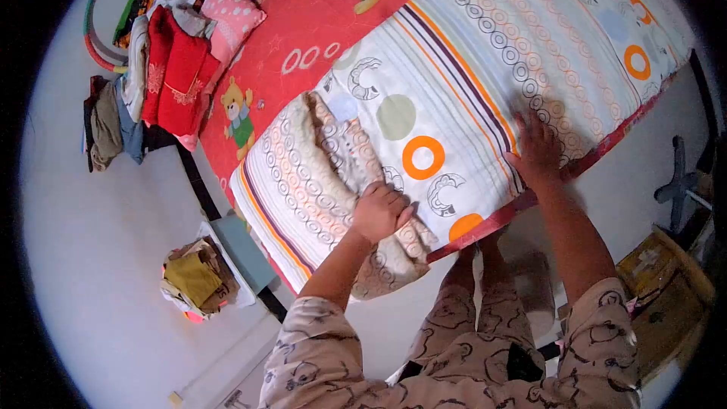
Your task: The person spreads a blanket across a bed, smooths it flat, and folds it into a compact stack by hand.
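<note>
A white quilt [485, 91] with circle patterns and orange and dark stripes lies along the near side of the bed. At its left end, one part is folded back over the rest, and the bunched fold sags over the bed's front edge. My left hand [381, 212] is closed on the edge of this fold, with its fingers curled into the cloth. Farther right, my right hand [538, 150] rests on the quilt beside the dark stripe, palm down and fingers spread.
Under the quilt is a red bed sheet [273, 19] with bear pictures. Clothes, including a red garment [178, 68], and a pink dotted pillow [231, 21] lie at the far left. A bin [198, 276] stands by the bed's left corner; a cardboard box [666, 280] sits at right.
</note>
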Tool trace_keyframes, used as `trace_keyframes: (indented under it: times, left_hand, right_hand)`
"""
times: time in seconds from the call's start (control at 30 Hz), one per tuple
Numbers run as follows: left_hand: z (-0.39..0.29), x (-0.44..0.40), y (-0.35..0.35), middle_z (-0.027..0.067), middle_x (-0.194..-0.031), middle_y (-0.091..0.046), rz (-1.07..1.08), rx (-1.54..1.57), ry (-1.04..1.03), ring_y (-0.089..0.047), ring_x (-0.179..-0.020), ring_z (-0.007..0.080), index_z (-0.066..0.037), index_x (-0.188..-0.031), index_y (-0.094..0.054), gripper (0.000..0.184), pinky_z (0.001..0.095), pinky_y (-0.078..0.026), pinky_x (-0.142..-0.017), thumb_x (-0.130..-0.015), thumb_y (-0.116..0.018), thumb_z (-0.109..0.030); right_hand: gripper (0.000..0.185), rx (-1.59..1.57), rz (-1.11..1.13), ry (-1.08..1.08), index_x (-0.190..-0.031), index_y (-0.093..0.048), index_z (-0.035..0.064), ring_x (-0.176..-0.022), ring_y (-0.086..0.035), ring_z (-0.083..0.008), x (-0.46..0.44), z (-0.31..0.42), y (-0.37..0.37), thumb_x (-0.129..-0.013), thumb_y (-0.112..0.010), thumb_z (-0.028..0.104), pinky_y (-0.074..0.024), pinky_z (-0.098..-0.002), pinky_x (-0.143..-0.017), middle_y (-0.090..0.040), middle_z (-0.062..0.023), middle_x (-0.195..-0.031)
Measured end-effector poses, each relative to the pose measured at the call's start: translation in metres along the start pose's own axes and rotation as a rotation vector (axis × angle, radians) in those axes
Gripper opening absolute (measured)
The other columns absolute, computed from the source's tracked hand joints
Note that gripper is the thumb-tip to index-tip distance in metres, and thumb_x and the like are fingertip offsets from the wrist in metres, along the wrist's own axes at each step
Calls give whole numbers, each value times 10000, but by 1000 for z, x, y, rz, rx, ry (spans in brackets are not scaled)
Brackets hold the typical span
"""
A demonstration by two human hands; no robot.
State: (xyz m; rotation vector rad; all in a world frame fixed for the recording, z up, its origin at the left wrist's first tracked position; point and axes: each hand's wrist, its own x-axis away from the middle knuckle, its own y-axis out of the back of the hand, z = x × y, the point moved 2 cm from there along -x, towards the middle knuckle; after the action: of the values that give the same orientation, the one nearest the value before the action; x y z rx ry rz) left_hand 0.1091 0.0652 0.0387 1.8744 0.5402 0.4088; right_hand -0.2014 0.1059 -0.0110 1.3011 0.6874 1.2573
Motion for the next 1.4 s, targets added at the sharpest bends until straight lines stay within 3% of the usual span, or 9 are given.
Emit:
trace_keyframes:
  times: [0.13, 0.23, 0.4, 0.5, 0.77, 1.0, 1.07, 1.2, 1.4]
  left_hand:
    - [9, -5, -19, 44, -741, -563, 208, -47, 31, -526, -824, 223, -82, -728, -583, 162, 358, -387, -773, -739, -599, -243]
    - [5, 8, 24, 92, -851, -551, -227, 55, 22, -502, -851, 277, -55, -831, -580, 247, 396, -374, -808, -700, -639, -256]
    - [25, 68, 48, 200, -1408, -163, -222, -167, 634, -141, -1277, 435, -105, -1338, -303, 864, 634, -135, -957, -660, -659, -504]
    - [75, 51, 12, 204, -1416, -147, 152, -163, 818, -104, -1294, 433, -166, -1357, -277, 893, 648, -130, -956, -636, -672, -517]
    - [32, 12, 48, 238, -1383, -188, -24, -44, 844, -173, -1262, 453, -176, -1344, -292, 822, 638, -174, -954, -670, -683, -440]
    - [-4, 4, -2, 220, -1411, -155, 313, -76, 787, -40, -1295, 459, -256, -1347, -295, 829, 640, -66, -978, -652, -635, -553]
    - [-4, -15, 13, 223, -1402, -179, 323, -83, 794, -58, -1296, 452, -245, -1330, -336, 795, 630, -72, -985, -657, -638, -541]
    - [-29, -68, 24, 230, -1350, -272, 107, 120, 641, -245, -1232, 426, -155, -1237, -458, 685, 589, -214, -965, -654, -678, -439]
    - [-77, -172, -58, 177, -1389, -237, 187, 168, 547, -284, -1225, 396, -173, -1297, -353, 632, 585, -338, -879, -734, -599, -319]
  right_hand:
    - [816, 76, 83, -17, -1337, -276, 163, -1196, -329, -332, -9, 1, 7, -667, -705, 346, -318, -482, -947, -234, -118, -1390]
    - [862, 156, 90, -14, -1358, -229, 161, -1187, -338, -351, -10, 8, 0, -664, -718, 314, -332, -481, -945, -227, -147, -1387]
    - [847, 192, 191, -91, -1337, -252, 81, -1173, -363, -350, -18, 19, 0, -663, -720, 292, -377, -430, -931, -274, -205, -1347]
    - [824, 217, 257, -129, -1317, -274, 52, -1165, -381, -336, -23, 25, 3, -666, -717, 293, -422, -403, -895, -288, -213, -1336]
    - [772, 351, 291, -105, -1340, -243, 61, -1169, -369, -370, -28, 26, -5, -719, -645, 284, -458, -415, -847, -236, -249, -1354]
    - [669, 286, 375, -188, -1364, -200, 97, -1236, -287, -375, -26, 22, -4, -803, -525, 263, -428, -428, -872, -177, -238, -1394]
    - [734, 277, 272, -126, -1310, -299, 73, -1184, -350, -383, -27, 24, -3, -715, -651, 318, -437, -410, -885, -269, -258, -1322]
    - [748, 368, 203, 118, -1288, -339, 83, -1211, -319, -365, -22, 24, 10, -678, -689, 337, -303, -443, -997, -285, -148, -1355]
    - [483, -43, -8, 189, -1168, -473, 77, -1108, -438, -352, -17, -7, 35, -752, -603, 286, -411, -451, -862, -429, -199, -1227]
